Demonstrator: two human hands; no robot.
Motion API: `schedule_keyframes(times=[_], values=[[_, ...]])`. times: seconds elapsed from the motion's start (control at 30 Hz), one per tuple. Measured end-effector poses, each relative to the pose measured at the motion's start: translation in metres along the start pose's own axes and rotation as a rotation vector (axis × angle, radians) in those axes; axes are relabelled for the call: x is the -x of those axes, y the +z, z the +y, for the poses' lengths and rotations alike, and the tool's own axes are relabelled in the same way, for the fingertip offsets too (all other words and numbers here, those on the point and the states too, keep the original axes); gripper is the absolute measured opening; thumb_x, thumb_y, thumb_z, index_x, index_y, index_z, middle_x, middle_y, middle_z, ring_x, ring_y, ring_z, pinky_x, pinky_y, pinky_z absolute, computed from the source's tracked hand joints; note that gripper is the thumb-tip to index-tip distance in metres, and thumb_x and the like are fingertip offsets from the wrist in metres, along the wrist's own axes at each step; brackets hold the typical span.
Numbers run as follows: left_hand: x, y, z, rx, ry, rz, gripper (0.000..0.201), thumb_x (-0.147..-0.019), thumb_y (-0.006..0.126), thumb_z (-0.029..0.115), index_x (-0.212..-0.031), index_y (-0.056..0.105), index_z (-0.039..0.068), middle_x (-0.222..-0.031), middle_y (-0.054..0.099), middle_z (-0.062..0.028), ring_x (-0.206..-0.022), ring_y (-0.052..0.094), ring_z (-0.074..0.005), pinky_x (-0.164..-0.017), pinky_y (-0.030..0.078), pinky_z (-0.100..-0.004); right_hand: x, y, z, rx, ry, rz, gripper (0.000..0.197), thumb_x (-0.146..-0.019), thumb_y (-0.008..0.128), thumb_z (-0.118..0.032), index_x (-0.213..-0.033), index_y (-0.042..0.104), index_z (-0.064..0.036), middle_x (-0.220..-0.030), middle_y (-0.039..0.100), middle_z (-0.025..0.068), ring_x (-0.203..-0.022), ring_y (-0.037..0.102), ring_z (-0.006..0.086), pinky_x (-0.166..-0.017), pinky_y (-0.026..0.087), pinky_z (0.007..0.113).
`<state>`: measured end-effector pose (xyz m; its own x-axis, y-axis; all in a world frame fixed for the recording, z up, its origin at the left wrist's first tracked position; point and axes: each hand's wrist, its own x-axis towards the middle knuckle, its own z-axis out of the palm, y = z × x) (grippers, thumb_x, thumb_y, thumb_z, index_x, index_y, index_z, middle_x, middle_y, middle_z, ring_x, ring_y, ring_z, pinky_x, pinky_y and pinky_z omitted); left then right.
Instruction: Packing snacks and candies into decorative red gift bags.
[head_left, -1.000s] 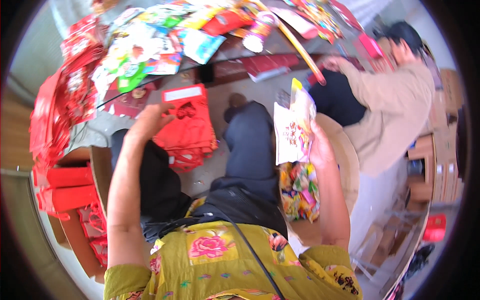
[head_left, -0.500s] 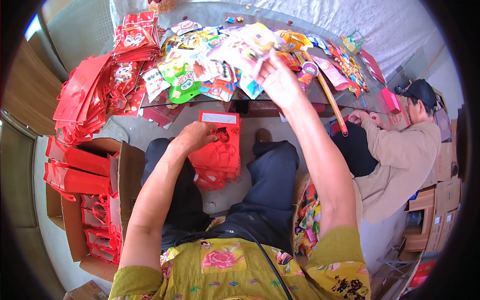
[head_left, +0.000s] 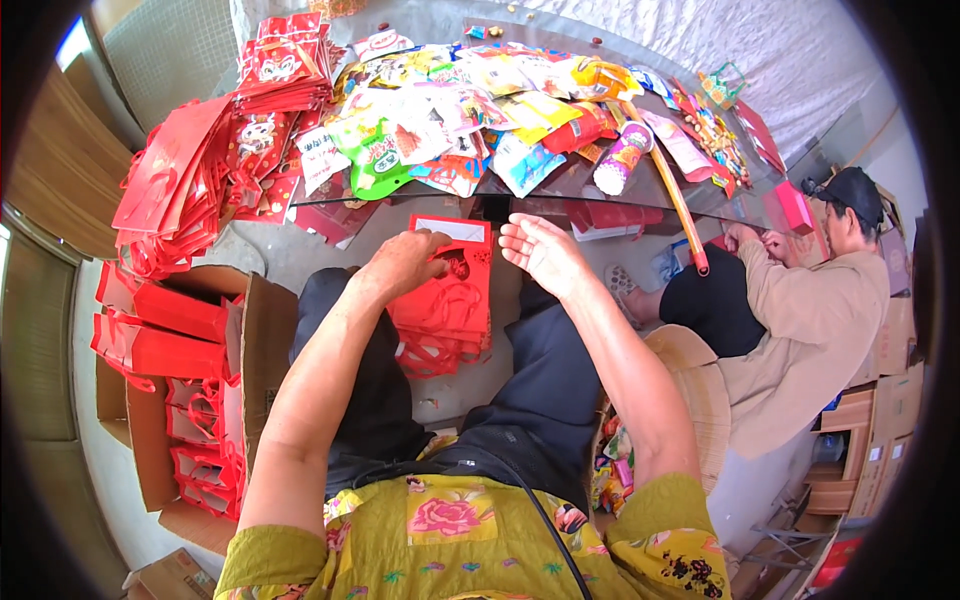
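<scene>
Over the stack of flat red paper gift bags [head_left: 450, 300] between my knees, my left hand [head_left: 400, 265] bends its fingers above the top bag. Thumb and fingertips stand apart, and I see nothing between them. Just to the right of the stack hovers my right hand [head_left: 543, 255], palm partly up, fingers loosely curved and holding nothing. Snack packets [head_left: 430, 120] lie heaped on the glass table [head_left: 450, 205] beyond both hands. At the heap's front sit a green packet [head_left: 378, 165], a white-and-blue packet [head_left: 527, 162] and a purple canister [head_left: 624, 158].
More red bags [head_left: 175, 190] are piled on the table's left end. A cardboard box [head_left: 265, 370] of opened red bags stands at my left. Small wrapped sweets [head_left: 612, 465] fill a container by my right thigh. An orange stick [head_left: 680, 210] overhangs the table edge. A co-worker [head_left: 810, 310] sits at right.
My right hand has drawn back from the snack heap toward the red bags; the pale packet it touched lies in the heap. My left hand's fingers have loosened above the top bag.
</scene>
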<state>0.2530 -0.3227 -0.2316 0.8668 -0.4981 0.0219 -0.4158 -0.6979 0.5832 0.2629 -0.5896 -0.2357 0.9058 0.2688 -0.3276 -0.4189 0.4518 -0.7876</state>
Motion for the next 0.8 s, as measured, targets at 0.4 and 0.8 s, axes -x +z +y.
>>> schedule_keyframes(times=[0.4, 0.8], values=[[0.004, 0.002, -0.038, -0.057, -0.051, -0.043, 0.035, -0.084, 0.066, 0.020, -0.115, 0.063, 0.006, -0.095, 0.069, -0.0164, -0.088, 0.066, -0.0339, -0.076, 0.052, -0.0414, -0.038, -0.044, 0.032, -0.019, -0.036, 0.156, 0.021, -0.093, 0.059, -0.021, -0.110, 0.061, -0.0076, -0.097, 0.068, 0.0089, -0.084, 0.067, 0.0207, -0.073, 0.054, 0.035], [0.048, 0.018, -0.053, -0.282, -0.092, -0.194, 0.039, -0.083, 0.067, 0.018, -0.119, 0.062, 0.008, -0.111, 0.065, -0.0156, -0.094, 0.065, -0.0350, -0.083, 0.051, -0.0419, -0.012, -0.030, 0.007, 0.008, -0.161, 0.126, 0.023, -0.097, 0.055, -0.017, -0.116, 0.060, -0.0047, -0.099, 0.067, 0.0083, -0.084, 0.065, 0.0168, -0.073, 0.052, 0.030]])
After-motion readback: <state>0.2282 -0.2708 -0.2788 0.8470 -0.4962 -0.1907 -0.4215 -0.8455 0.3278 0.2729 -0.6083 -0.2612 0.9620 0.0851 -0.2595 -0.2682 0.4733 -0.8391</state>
